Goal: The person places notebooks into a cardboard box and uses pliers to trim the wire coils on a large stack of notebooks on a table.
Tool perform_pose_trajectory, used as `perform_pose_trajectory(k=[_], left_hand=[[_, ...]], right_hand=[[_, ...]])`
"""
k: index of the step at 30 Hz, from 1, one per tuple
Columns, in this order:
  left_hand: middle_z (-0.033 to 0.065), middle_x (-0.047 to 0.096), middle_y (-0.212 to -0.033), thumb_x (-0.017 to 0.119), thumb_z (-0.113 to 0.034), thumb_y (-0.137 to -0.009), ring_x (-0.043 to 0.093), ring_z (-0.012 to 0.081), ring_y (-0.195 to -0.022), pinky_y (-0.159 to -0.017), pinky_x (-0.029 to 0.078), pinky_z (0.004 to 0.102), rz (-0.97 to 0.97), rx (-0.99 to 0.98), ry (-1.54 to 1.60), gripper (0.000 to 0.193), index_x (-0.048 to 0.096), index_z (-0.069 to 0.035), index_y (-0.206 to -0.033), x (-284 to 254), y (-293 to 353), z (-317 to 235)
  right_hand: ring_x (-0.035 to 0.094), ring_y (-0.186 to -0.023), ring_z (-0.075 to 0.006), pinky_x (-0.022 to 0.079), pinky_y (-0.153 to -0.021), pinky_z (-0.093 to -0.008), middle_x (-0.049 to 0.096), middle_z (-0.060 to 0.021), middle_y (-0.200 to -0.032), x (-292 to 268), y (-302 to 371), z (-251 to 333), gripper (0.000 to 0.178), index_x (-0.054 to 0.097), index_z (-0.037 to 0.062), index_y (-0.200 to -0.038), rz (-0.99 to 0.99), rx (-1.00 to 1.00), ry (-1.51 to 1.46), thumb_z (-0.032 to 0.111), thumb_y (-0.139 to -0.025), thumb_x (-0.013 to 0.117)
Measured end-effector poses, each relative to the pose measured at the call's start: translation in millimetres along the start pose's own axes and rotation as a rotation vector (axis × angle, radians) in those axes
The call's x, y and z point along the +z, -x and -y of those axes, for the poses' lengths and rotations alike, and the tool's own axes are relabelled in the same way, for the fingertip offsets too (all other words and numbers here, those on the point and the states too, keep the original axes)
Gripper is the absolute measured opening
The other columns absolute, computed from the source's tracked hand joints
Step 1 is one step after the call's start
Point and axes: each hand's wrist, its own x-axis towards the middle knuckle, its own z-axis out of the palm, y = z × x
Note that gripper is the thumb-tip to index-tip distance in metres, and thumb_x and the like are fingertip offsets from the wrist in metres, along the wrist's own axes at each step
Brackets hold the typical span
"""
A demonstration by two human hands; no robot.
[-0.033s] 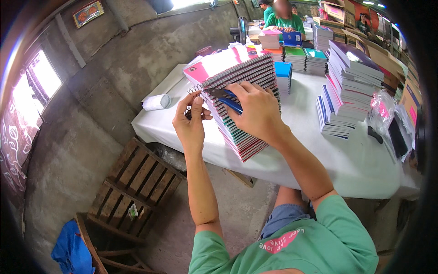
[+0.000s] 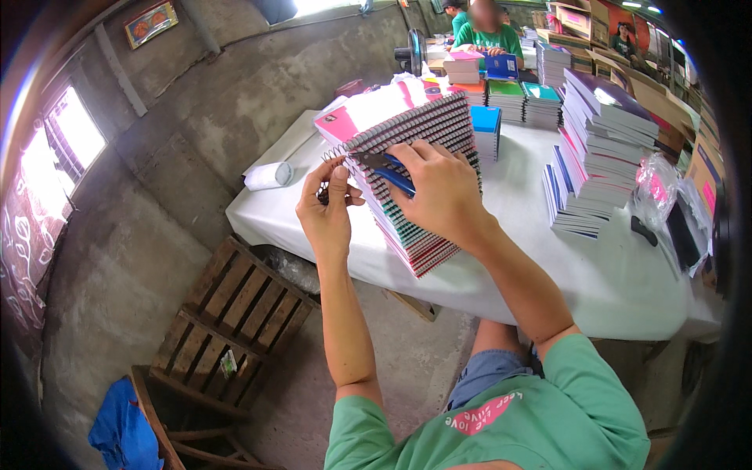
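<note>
A tall stack of spiral notebooks [image 2: 427, 223] stands on the table with its wire-bound spines toward me. My right hand [image 2: 442, 188] is closed round blue-handled pliers [image 2: 394, 182], whose dark jaws reach the upper left corner of the spines. At that same corner, a loose wire coil [image 2: 335, 152] sticks out past the pink-covered notebook [image 2: 337, 124] on top. My left hand [image 2: 327, 205] is closed just below it, thumb and forefinger pinched at the wire end. Dark curled wire bits show between its other fingers; their exact shape is too small to tell.
The table [image 2: 611, 286] has a white cover. On it lie a white roll [image 2: 269, 175] at left, blue notebooks [image 2: 486, 121] behind, and a tall notebook pile [image 2: 603, 149] at right. A wooden pallet [image 2: 235, 313] leans below left. A person [image 2: 489, 35] sits across the table.
</note>
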Motion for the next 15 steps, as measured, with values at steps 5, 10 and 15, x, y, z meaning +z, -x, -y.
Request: perform_pose_trajectory(k=[5,10,15], left_hand=[[0.0055,0.059,-0.082,0.058,-0.019,-0.091,0.058,0.0102,-0.067,-0.053,0.050,0.0233,-0.053,-0.021,0.100,0.025,0.061,0.003,-0.102,5.7,5.3,2.9],[0.0086,0.058,-0.085,0.055,-0.016,-0.092,0.058,0.0125,-0.070,-0.058,0.055,0.0223,-0.082,-0.263,0.760,0.022,0.058,0.006,-0.096,-4.6,7.4,13.1],[0.0155,0.057,-0.089,0.052,-0.008,-0.088,0.060,0.0191,-0.082,-0.069,0.060,0.0231,-0.061,-0.702,1.586,0.019,0.054,0.008,-0.096,-26.4,6.1,27.6]], right_hand=[[0.063,-0.079,-0.0316,0.052,-0.071,-0.0412,0.063,-0.0113,-0.086,-0.9,-3.8,-6.6,0.039,0.059,0.0132,-0.108,0.138,0.027,-0.047,0.012,-0.069,0.067],[0.064,-0.077,-0.0322,0.052,-0.069,-0.0416,0.063,-0.0112,-0.084,-0.6,-6.5,-4.9,0.039,0.059,0.0135,-0.108,0.135,0.056,-0.022,0.011,-0.069,0.067],[0.057,-0.098,-0.0249,0.040,-0.085,-0.0406,0.061,-0.0061,-0.098,-1.5,-0.4,-2.9,0.040,0.059,0.0152,-0.110,-0.056,0.012,0.004,0.013,-0.071,0.068]])
